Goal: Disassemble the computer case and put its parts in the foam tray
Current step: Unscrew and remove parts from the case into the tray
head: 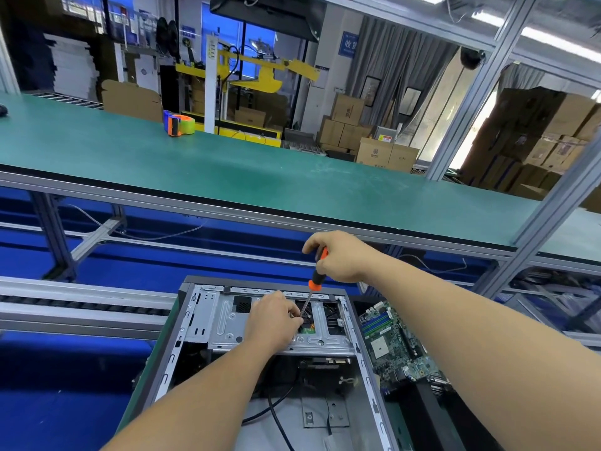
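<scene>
An open grey computer case (195, 323) lies on its side in front of me, its silver drive cage (224, 320) facing up. My right hand (338, 258) grips the orange-and-black handle of a screwdriver (316, 275) above the cage. The shaft slants down to a spot beside a black fan (331, 315). My left hand (274, 320) rests on the cage and pinches the screwdriver shaft near its tip. A green motherboard (390, 346) lies tilted just right of the case, on dark foam (426, 405).
Black cables (279, 415) run across the case floor. A long green workbench (227, 167) crosses behind, with an orange tape dispenser (180, 124) on it. Aluminium frame posts (468, 102) rise at the right. Cardboard boxes (387, 154) are stacked beyond.
</scene>
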